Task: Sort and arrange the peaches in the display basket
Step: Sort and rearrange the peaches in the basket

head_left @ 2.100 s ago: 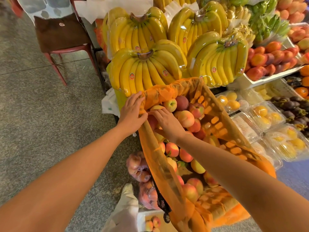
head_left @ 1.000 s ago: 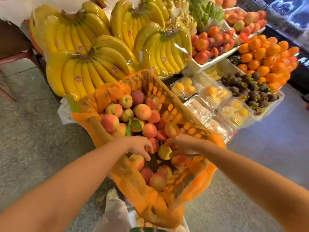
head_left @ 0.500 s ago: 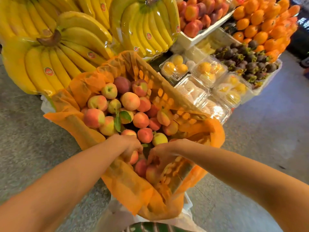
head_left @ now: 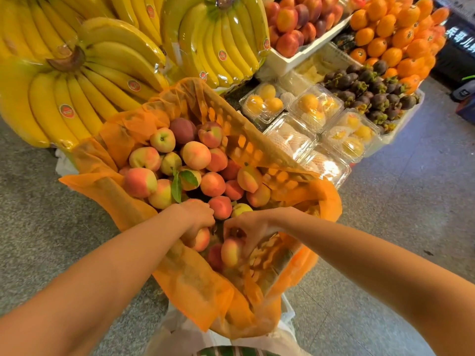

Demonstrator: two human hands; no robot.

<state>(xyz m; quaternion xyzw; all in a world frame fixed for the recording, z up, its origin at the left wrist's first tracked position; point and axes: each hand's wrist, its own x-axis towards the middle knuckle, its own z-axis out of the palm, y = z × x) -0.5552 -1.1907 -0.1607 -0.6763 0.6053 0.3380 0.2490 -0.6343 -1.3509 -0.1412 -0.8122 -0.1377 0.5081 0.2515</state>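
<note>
Your peaches [head_left: 195,155] blush pink over yellow; basket liner [head_left: 195,286] orange; bananas [head_left: 77,80] yellow with red stickers; mangosteens [head_left: 370,88] dark purple.

Speckled grey stone floor [head_left: 38,227], wrapped banana bunches [head_left: 102,73], orange pile [head_left: 398,34], mangosteens [head_left: 372,91], clear fruit boxes [head_left: 316,116]

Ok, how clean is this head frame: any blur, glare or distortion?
Head view: wide-angle distortion bows the floor near the edges; glare on the clear fruit boxes and wrapped bananas; the peach in the right hand is motion-soft; lighting even.
</note>
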